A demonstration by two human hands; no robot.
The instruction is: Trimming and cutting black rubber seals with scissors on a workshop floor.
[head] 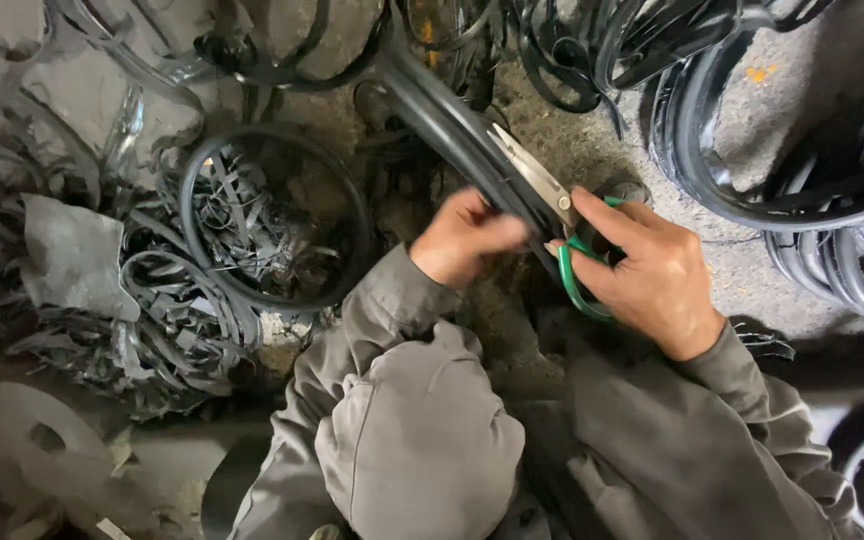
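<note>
The scissors (552,215) have bare metal blades, dull grey, and smooth green plastic handles. The long strip (452,125) looks like black rubber, smooth with a soft shine. At left, the cut scraps (242,225) are matt dark rubber. The floor (792,80) is rough grey concrete. The sleeves (402,400) are matt grey cloth.

Rough grey concrete floor (802,90), gritty; black rubber scrap strips (242,230) piled left, coiled rubber rings (852,240) right.
</note>
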